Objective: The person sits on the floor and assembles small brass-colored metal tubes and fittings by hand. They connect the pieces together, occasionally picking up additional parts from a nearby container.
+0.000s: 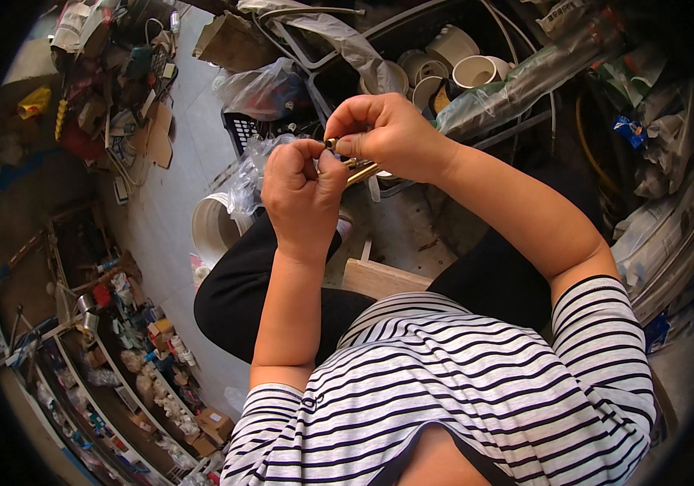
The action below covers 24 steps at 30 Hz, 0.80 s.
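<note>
Both hands meet in front of me at the upper middle of the head view. A small brass-coloured fitting [330,143] with a dark opening sits between their fingertips. My right hand [395,134] pinches it from the right with thumb and forefinger. From the left, my left hand [302,186] closes thumb and curled forefinger against the same piece; its other fingers fold into the palm. Just behind and below the fingers lie brass-coloured rods or tubes [361,173], partly hidden by my right hand. Clear plastic wrap [251,180] hangs beside my left hand.
A white bucket [211,233] stands left of my knee. Beyond my hands, a black bin holds white pipe fittings [480,71]; a plastic-wrapped tube [509,93] slants past it. A wooden board [383,279] lies between my legs. Crowded shelves [120,389] fill the lower left.
</note>
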Each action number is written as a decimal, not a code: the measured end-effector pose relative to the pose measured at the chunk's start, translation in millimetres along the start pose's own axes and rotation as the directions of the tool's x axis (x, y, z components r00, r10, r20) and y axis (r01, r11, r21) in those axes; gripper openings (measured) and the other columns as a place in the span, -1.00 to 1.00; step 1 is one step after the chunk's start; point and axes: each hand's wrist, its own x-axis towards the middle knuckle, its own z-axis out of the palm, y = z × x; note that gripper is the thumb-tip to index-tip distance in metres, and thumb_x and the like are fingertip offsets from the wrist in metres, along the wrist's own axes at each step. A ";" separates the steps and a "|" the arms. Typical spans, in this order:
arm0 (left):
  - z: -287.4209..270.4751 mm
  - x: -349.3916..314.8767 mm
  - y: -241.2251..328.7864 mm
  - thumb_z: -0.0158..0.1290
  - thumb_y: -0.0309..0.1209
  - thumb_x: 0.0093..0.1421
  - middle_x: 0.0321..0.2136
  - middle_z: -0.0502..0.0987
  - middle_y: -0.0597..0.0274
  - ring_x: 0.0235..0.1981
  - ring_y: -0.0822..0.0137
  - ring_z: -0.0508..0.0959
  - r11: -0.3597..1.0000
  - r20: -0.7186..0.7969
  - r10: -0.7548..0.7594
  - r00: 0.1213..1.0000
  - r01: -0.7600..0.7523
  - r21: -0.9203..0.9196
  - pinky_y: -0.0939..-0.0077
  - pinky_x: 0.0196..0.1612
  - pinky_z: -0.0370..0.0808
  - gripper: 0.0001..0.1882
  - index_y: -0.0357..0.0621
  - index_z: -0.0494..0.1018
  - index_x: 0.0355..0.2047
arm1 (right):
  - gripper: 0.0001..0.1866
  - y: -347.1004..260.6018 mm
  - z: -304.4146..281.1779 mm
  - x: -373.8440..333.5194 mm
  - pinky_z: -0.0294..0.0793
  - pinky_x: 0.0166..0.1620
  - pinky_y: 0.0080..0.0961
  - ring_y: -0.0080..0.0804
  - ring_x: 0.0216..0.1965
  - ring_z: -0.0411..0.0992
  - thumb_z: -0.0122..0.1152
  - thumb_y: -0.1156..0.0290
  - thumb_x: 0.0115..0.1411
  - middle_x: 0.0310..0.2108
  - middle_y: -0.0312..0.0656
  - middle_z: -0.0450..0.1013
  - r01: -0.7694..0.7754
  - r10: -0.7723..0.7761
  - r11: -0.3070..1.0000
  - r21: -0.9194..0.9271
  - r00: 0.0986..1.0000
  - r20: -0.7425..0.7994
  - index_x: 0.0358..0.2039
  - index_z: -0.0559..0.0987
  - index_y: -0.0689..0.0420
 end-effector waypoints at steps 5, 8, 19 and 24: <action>-0.9 -0.6 0.8 0.07 -0.58 -0.07 -0.66 0.30 0.26 -0.67 0.35 0.28 1.000 0.021 0.022 1.000 -0.022 0.021 0.52 -0.57 0.26 -0.91 -0.19 0.37 -0.55 | -0.91 -0.1 3.8 -0.6 0.37 -0.29 -0.71 -0.67 -0.41 0.35 0.11 0.64 0.02 -0.46 -0.32 0.44 0.031 -0.034 0.997 -0.070 0.999 -0.041 -0.40 0.50 0.25; -1.7 0.6 -2.0 0.08 -0.58 -0.07 -0.66 0.30 0.25 -0.67 0.35 0.29 0.994 0.026 0.091 0.995 -0.093 0.056 0.50 -0.58 0.27 -0.89 -0.18 0.37 -0.53 | -0.91 2.7 5.8 0.6 0.36 -0.31 -0.71 -0.67 -0.42 0.34 0.11 0.64 0.02 -0.48 -0.33 0.44 0.050 -0.061 0.990 -0.132 0.995 -0.076 -0.41 0.51 0.26; -3.6 18.2 -12.0 0.12 -0.61 -0.11 -0.65 0.35 0.24 -0.64 0.29 0.38 0.899 0.184 0.340 0.923 -0.376 0.225 0.47 -0.59 0.36 -0.83 -0.15 0.36 -0.51 | -0.91 13.0 9.7 5.2 0.36 -0.33 -0.65 -0.64 -0.43 0.34 0.12 0.60 0.01 -0.50 -0.30 0.44 0.017 -0.081 0.950 -0.311 0.977 -0.195 -0.42 0.51 0.27; -2.4 27.5 -21.0 0.13 -0.61 -0.13 -0.63 0.37 0.25 -0.64 0.28 0.39 0.837 0.229 0.459 0.858 -0.504 0.211 0.47 -0.59 0.37 -0.80 -0.12 0.38 -0.47 | -0.90 23.5 -0.5 13.7 0.37 -0.31 -0.63 -0.61 -0.41 0.36 0.13 0.58 0.04 -0.48 -0.30 0.45 0.014 -0.045 0.984 -0.180 0.984 -0.171 -0.38 0.53 0.26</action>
